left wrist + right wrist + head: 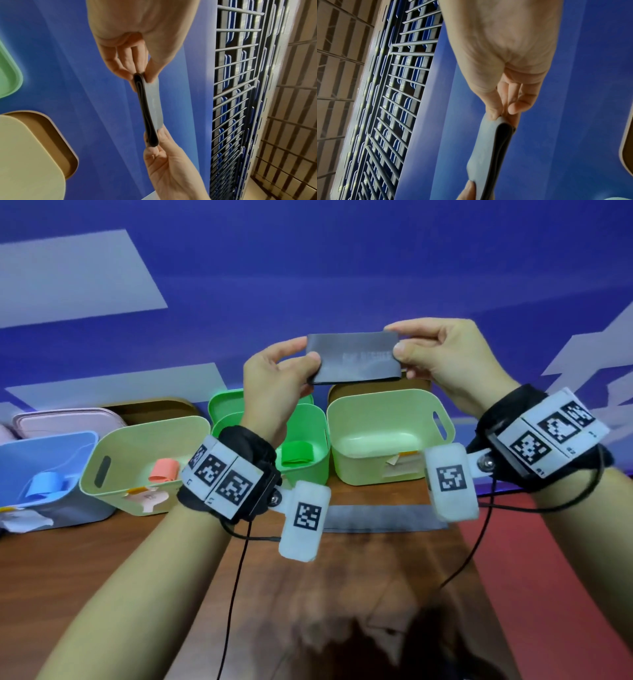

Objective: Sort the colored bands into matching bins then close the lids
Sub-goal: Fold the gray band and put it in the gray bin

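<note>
A folded dark grey band (354,357) hangs in the air above the bins, stretched flat between both hands. My left hand (308,350) pinches its left end with thumb and fingers. My right hand (394,338) pinches its right end. In the left wrist view the left hand (140,77) grips the top of the band (151,108), seen edge-on. The right wrist view has the right hand (502,116) pinching the band (488,155). A second grey band (376,518) lies flat on the table.
Open bins stand in a row: a blue bin (82,505) with a blue band (44,484), a yellow-green bin (144,429) with a salmon band (164,470), a green bin (318,412) with a green band (297,453), and a yellow-green bin (370,470) without bands. Lids lean behind them.
</note>
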The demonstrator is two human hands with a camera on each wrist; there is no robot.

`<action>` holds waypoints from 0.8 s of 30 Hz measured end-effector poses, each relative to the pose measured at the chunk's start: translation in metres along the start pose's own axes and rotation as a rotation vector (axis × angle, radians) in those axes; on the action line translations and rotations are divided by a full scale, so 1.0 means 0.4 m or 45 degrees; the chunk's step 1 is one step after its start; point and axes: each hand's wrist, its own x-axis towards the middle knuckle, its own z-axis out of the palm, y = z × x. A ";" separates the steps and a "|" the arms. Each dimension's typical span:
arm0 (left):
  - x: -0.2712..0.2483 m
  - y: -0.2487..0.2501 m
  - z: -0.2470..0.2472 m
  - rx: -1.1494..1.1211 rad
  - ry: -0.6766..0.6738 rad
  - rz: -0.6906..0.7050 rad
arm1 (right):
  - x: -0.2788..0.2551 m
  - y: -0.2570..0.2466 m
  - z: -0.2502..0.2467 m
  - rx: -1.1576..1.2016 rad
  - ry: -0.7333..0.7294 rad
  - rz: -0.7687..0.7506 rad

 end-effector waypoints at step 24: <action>0.222 -0.402 0.244 0.022 0.100 -0.857 | 0.259 0.449 -0.103 0.187 -0.166 1.009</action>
